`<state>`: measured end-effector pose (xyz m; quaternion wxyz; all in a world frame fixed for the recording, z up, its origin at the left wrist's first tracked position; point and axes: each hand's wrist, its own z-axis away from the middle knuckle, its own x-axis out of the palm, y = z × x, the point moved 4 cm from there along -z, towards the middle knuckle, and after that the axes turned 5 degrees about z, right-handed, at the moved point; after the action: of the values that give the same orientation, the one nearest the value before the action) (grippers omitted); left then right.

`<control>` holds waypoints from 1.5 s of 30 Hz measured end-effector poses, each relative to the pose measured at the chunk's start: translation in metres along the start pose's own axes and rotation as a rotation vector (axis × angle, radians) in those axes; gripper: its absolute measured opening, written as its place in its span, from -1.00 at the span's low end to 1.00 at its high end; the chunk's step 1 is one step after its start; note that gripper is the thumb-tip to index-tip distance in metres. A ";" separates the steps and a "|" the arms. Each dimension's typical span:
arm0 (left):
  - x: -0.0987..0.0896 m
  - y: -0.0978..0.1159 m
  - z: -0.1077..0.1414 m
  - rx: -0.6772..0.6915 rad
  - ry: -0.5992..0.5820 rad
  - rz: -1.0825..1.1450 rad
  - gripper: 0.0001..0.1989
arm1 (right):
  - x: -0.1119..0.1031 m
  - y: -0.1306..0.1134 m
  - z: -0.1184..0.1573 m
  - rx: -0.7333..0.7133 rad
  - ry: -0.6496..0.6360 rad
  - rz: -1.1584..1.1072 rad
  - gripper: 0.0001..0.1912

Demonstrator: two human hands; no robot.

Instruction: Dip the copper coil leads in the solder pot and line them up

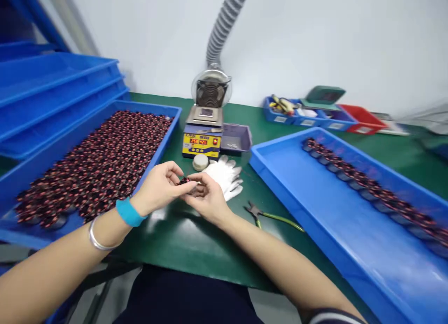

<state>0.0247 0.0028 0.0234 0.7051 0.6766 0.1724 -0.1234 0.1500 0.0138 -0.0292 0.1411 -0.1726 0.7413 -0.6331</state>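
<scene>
A small dark part with reddish bits (184, 180) is held between both hands above the green table (196, 249). My left hand (163, 184), with a blue band and a silver bangle on its wrist, closes its fingers on the part from the left. From the right, my right hand (208, 195) pinches the same part. Many similar parts (105, 160) fill the left blue tray (168, 144). A line of them (371, 186) lies along the far side of the right blue tray (315, 212).
Behind the hands stands a yellow heating device (201, 144) under a grey duct (224, 25). White gloves (224, 174), a round tin (200, 162) and green-handled cutters (259, 213) lie nearby. A purple bin (245, 139), red bin (362, 118) and stacked blue trays (59, 90) stand further back.
</scene>
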 end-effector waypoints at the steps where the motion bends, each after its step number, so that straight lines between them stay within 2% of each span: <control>1: 0.005 -0.001 -0.005 0.004 -0.046 -0.007 -0.60 | -0.005 0.004 0.001 0.062 -0.010 -0.107 -0.50; 5: 0.016 -0.007 -0.009 -0.010 -0.242 0.165 -0.51 | -0.024 0.011 0.009 0.205 -0.072 -0.374 -0.52; 10: 0.020 -0.012 -0.001 -0.068 -0.395 0.349 -0.40 | -0.038 0.002 0.010 0.238 -0.141 -0.398 -0.54; 14: 0.023 -0.019 0.000 -0.090 -0.472 0.345 -0.35 | -0.049 -0.015 -0.006 0.218 -0.186 -0.394 -0.53; 16: 0.025 -0.026 0.000 -0.098 -0.497 0.257 -0.28 | -0.058 -0.025 -0.023 0.206 -0.144 -0.379 -0.49; 18: 0.026 -0.031 -0.002 -0.053 -0.515 0.065 -0.23 | -0.069 -0.037 -0.049 0.190 -0.053 -0.354 -0.50; 22: 0.029 -0.036 -0.003 0.127 -0.589 -0.335 -0.27 | -0.094 -0.060 -0.120 0.155 0.204 -0.229 -0.79; 26: 0.030 -0.038 -0.001 0.162 -0.717 -0.438 -0.25 | -0.113 -0.070 -0.192 0.225 0.440 0.045 -0.73; 29: 0.030 -0.037 0.000 0.182 -0.738 -0.476 -0.27 | -0.118 -0.068 -0.228 0.280 0.535 0.203 -0.67; 35: 0.030 -0.036 0.002 0.222 -0.752 -0.512 -0.37 | -0.118 -0.051 -0.260 0.321 0.595 0.334 -0.62; 40: 0.030 -0.034 0.004 0.219 -0.765 -0.528 -0.42 | -0.117 -0.039 -0.273 0.311 0.562 0.474 -0.58; 45: 0.031 -0.035 0.004 0.203 -0.770 -0.540 -0.37 | -0.119 -0.034 -0.278 0.303 0.560 0.541 -0.58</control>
<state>0.0387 -0.0014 -0.0206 0.5908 0.5781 0.0554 -0.5600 0.1407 0.3076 0.0476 0.1189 0.2300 0.6682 -0.6975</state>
